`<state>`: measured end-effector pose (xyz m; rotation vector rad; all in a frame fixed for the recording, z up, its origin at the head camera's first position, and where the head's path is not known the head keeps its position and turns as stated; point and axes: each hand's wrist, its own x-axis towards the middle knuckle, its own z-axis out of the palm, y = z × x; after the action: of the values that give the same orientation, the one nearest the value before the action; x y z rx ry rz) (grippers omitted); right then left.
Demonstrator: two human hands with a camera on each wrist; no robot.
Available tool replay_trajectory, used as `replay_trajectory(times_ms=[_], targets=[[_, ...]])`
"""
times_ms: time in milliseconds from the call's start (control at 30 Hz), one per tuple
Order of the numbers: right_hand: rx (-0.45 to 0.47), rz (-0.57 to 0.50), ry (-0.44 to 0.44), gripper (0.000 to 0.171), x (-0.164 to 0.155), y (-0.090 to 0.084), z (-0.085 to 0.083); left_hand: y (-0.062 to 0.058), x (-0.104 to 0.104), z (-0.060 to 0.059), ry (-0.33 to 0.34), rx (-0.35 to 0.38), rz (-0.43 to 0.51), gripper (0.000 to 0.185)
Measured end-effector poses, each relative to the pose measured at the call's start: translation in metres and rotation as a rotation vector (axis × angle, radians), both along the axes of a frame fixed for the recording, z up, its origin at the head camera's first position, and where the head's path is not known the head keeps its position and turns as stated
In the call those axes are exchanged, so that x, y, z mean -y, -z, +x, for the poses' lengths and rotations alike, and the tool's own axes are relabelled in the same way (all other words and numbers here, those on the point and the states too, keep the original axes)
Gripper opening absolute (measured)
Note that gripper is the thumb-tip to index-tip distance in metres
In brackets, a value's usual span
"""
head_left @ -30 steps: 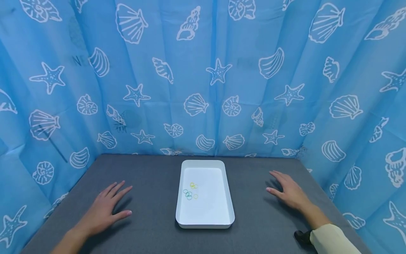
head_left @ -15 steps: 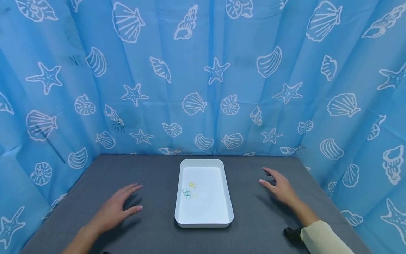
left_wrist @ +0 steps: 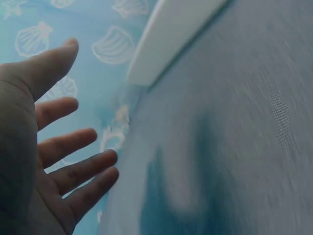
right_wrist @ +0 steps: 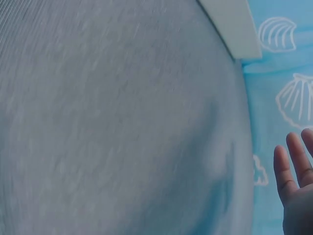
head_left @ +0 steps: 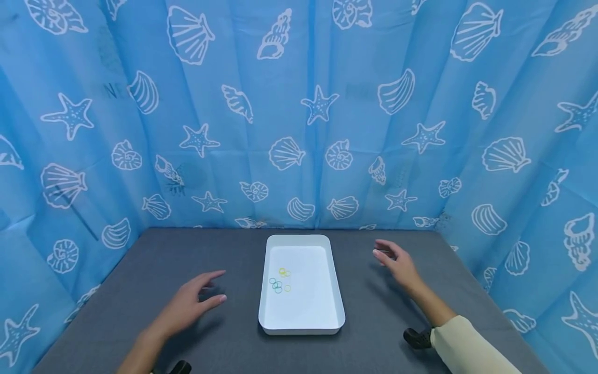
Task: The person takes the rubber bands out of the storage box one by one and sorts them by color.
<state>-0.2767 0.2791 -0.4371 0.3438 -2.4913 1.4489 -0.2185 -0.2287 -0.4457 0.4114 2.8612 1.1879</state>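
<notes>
A: On the grey table [head_left: 140, 280], at its middle, a white tray [head_left: 334, 291] is seen, long side running near to far. Small rubber bands [head_left: 279, 280], yellow and green, are gathered on its floor, toward the left wall.

B: And the hands?

A: Nothing is held. The left hand [head_left: 189, 306] is kept over the cloth to the left of the tray, fingers [left_wrist: 73, 144] spread and relaxed. The right hand [head_left: 397, 262] is raised to the right of the tray, fingers loosely extended. Neither is touching the tray.

B: How would the bands be judged to handle?

A: Very light, soft and stretchy, lying flat on a smooth floor. A fingertip pinch on a single loop would probably be needed; some overlap, so several might be lifted together. The tray itself looks light and stiff, and could be slid if its rim is nudged.

B: Room for movement?

A: Open table is left on both sides of the tray. The blue shell-print curtain [head_left: 308, 104] closes off the far edge and both sides.
</notes>
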Motion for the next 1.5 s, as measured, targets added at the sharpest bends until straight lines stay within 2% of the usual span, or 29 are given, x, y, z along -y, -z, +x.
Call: replay_trajectory(times_ms=[167, 333, 367, 567, 633, 767, 1167, 1333, 1500], targets=[[0.035, -0.050, -0.017, 0.045, 0.010, -0.001, -0.003, -0.005, -0.014, -0.003, 0.003, 0.029, 0.066, 0.060], [0.036, -0.060, -0.017, 0.044, 0.020, 0.000, -0.006, -0.008, -0.029, -0.007, -0.002, 0.016, 0.091, 0.057], [0.041, -0.063, -0.017, 0.043, 0.025, -0.005, -0.004, -0.007, -0.032, -0.008, 0.003, 0.011, 0.100, 0.056], [0.135, -0.142, 0.022, 0.043, 0.040, -0.013, -0.007, -0.005, -0.047, -0.013, -0.001, -0.004, 0.138, 0.054], [0.156, -0.175, 0.045, 0.045, 0.041, -0.004, -0.015, -0.005, -0.052, -0.014, -0.015, -0.001, 0.150, 0.054], [0.192, -0.216, 0.069, 0.046, 0.050, -0.005, -0.019, -0.005, -0.063, -0.015, -0.039, 0.000, 0.186, 0.054], [0.260, -0.240, 0.040, 0.047, 0.073, -0.022, -0.023, 0.008, -0.087, -0.020, -0.081, 0.050, 0.212, 0.049], [0.264, -0.244, 0.018, 0.044, 0.083, -0.025, -0.026, 0.010, -0.093, -0.022, -0.066, 0.071, 0.249, 0.049], [0.285, -0.215, 0.024, 0.039, 0.094, -0.027, -0.028, 0.013, -0.097, -0.024, -0.031, 0.087, 0.335, 0.048]])
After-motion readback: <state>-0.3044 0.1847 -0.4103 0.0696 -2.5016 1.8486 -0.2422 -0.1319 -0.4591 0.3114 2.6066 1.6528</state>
